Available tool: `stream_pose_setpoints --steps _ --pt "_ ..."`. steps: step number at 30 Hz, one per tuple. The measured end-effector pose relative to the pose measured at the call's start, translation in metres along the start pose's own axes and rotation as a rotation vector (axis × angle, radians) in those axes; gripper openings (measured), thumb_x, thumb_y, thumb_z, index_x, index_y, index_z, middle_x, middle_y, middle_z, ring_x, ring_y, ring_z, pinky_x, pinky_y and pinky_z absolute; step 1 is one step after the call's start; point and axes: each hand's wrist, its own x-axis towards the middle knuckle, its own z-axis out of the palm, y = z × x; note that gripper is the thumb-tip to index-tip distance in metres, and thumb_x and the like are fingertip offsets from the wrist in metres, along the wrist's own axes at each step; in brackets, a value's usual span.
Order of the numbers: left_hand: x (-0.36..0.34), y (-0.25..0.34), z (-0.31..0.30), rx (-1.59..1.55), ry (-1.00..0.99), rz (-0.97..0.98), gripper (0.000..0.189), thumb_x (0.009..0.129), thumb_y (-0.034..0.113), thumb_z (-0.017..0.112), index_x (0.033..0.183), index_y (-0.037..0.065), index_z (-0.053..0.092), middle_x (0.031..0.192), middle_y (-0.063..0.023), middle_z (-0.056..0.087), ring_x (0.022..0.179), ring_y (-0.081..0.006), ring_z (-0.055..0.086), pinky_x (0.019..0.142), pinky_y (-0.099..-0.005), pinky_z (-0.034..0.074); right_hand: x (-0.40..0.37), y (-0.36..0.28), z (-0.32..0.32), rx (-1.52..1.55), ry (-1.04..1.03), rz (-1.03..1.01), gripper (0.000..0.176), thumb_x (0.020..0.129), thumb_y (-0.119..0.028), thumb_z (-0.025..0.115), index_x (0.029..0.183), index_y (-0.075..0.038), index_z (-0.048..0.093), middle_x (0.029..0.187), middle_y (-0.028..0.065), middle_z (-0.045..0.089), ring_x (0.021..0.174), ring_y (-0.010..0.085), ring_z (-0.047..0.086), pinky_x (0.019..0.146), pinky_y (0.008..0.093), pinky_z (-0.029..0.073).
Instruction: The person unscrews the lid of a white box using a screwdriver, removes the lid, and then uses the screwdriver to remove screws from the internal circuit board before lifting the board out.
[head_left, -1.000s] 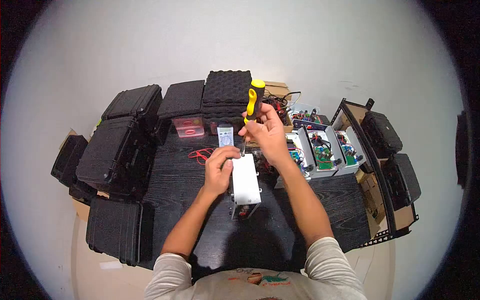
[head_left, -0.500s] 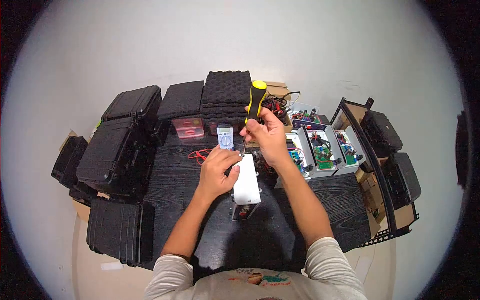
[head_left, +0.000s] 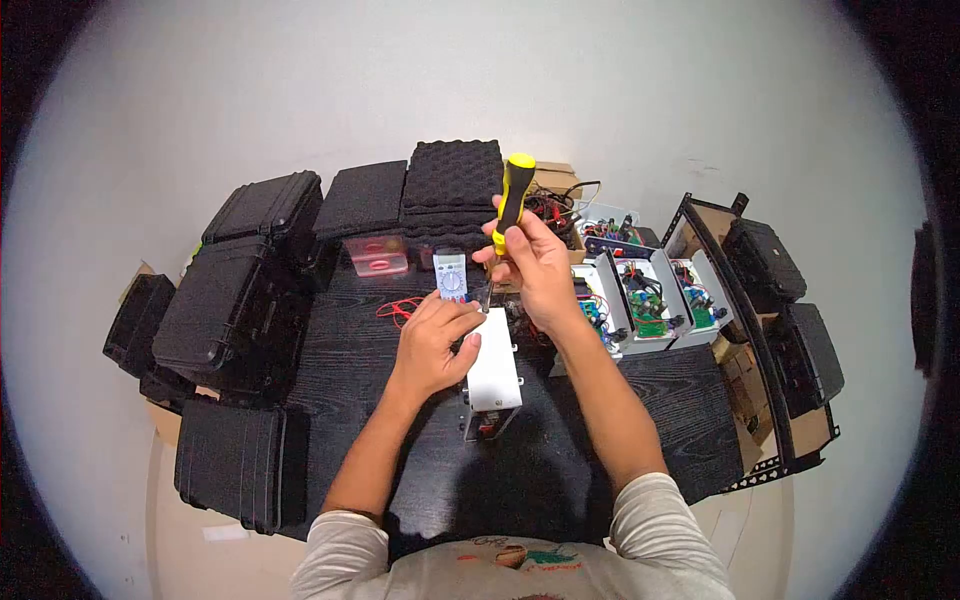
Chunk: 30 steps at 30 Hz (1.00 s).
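My right hand (head_left: 540, 275) is closed round the yellow and black screwdriver (head_left: 516, 190), which stands nearly upright, its shaft pointing down at the far end of a white metal box (head_left: 493, 365). On the far left corner of that box lies my left hand (head_left: 436, 340), its fingers beside the screwdriver tip and its thumb apart over the box's left edge. Whether small parts sit under those fingers is hidden. Just beyond my left hand is a white multimeter (head_left: 451, 277), with red leads (head_left: 399, 310) to its left.
Black hard cases (head_left: 225, 310) stack up at the left. Dark foam sheets (head_left: 452, 180) and a red-lidded clear box (head_left: 377, 256) lie at the back. Open white housings with circuit boards (head_left: 645, 305) stand right, near a black metal rack (head_left: 745, 330) holding more cases.
The screwdriver handle has shifted slightly, and the fingers of my right hand have changed their hold on it. My left hand and the white box stay nearly in place.
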Motion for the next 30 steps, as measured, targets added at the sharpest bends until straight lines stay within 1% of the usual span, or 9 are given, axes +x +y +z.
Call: stream_pose_setpoints --steps 3,6,9,15,18,21,24,27,30 --pt "0.000 0.000 0.001 0.013 0.006 0.002 0.022 0.089 0.023 0.066 0.101 0.007 0.075 0.103 -0.0090 0.073 0.097 -0.0305 0.069 0.104 -0.0561 0.049 0.001 -0.003 -0.001 0.094 -0.007 0.012 0.047 0.105 -0.020 0.064 0.145 -0.003 0.047 0.115 0.0087 0.066 0.086 0.0139 0.071 0.066 0.0217 0.053" --pt "0.000 0.000 0.001 0.021 -0.005 0.006 0.022 0.088 0.022 0.066 0.101 0.007 0.075 0.103 -0.0091 0.073 0.097 -0.0306 0.069 0.104 -0.0552 0.049 0.000 0.007 -0.001 -0.122 0.004 -0.188 0.046 0.107 -0.024 0.060 0.146 -0.003 0.047 0.115 0.0082 0.067 0.086 0.0146 0.071 0.066 0.0207 0.054" --pt "0.001 0.000 0.000 0.014 -0.010 0.013 0.022 0.088 0.021 0.066 0.101 0.006 0.075 0.103 -0.0092 0.073 0.096 -0.0307 0.069 0.103 -0.0545 0.049 0.002 0.010 -0.008 -0.196 -0.055 -0.135 0.042 0.108 -0.027 0.056 0.142 -0.003 0.049 0.115 0.0088 0.068 0.088 0.0155 0.071 0.067 0.0212 0.055" --pt "0.000 0.000 0.000 0.018 -0.008 0.009 0.022 0.088 0.022 0.066 0.101 0.006 0.075 0.104 -0.0094 0.073 0.096 -0.0311 0.068 0.101 -0.0537 0.049 0.010 -0.002 -0.005 0.212 -0.104 0.085 0.034 0.107 -0.027 0.059 0.132 -0.004 0.055 0.115 0.0098 0.070 0.089 0.0136 0.071 0.068 0.0212 0.055" --pt "0.001 0.001 -0.001 0.005 -0.014 0.008 0.023 0.088 0.022 0.066 0.101 0.006 0.075 0.104 -0.0093 0.073 0.095 -0.0310 0.069 0.102 -0.0536 0.049 0.013 0.004 -0.006 0.203 -0.102 0.059 0.038 0.107 -0.027 0.059 0.137 -0.004 0.053 0.115 0.0098 0.070 0.088 0.0134 0.070 0.068 0.0213 0.055" --pt "0.001 0.001 -0.002 0.034 -0.022 0.019 0.024 0.087 0.022 0.066 0.101 0.006 0.075 0.104 -0.0094 0.073 0.095 -0.0309 0.069 0.102 -0.0526 0.049 0.010 0.012 -0.006 -0.057 -0.066 -0.072 0.039 0.108 -0.025 0.057 0.141 -0.005 0.052 0.115 0.0098 0.069 0.086 0.0134 0.070 0.069 0.0216 0.056" --pt "0.000 0.000 -0.001 0.033 -0.011 0.018 0.024 0.087 0.023 0.066 0.101 0.006 0.075 0.104 -0.0096 0.073 0.095 -0.0311 0.068 0.102 -0.0513 0.050 0.006 0.000 -0.004 -0.130 -0.115 0.025 0.038 0.108 -0.025 0.057 0.141 -0.006 0.053 0.116 0.0096 0.069 0.089 0.0134 0.070 0.070 0.0220 0.056" --pt "0.000 0.001 -0.001 0.027 -0.013 0.015 0.024 0.088 0.024 0.066 0.102 0.006 0.075 0.104 -0.0097 0.073 0.094 -0.0312 0.068 0.102 -0.0505 0.050 0.003 -0.014 0.007 0.174 -0.118 0.170 0.034 0.109 -0.028 0.056 0.136 -0.007 0.054 0.110 0.0075 0.067 0.092 0.0131 0.068 0.066 0.0212 0.052" --pt "0.001 0.001 0.000 0.035 -0.011 0.024 0.025 0.088 0.024 0.066 0.102 0.006 0.075 0.104 -0.0097 0.073 0.094 -0.0312 0.068 0.102 -0.0506 0.050 0.005 -0.013 0.007 0.191 -0.110 0.146 0.033 0.108 -0.027 0.057 0.133 -0.006 0.055 0.110 0.0074 0.067 0.094 0.0135 0.068 0.069 0.0220 0.053"
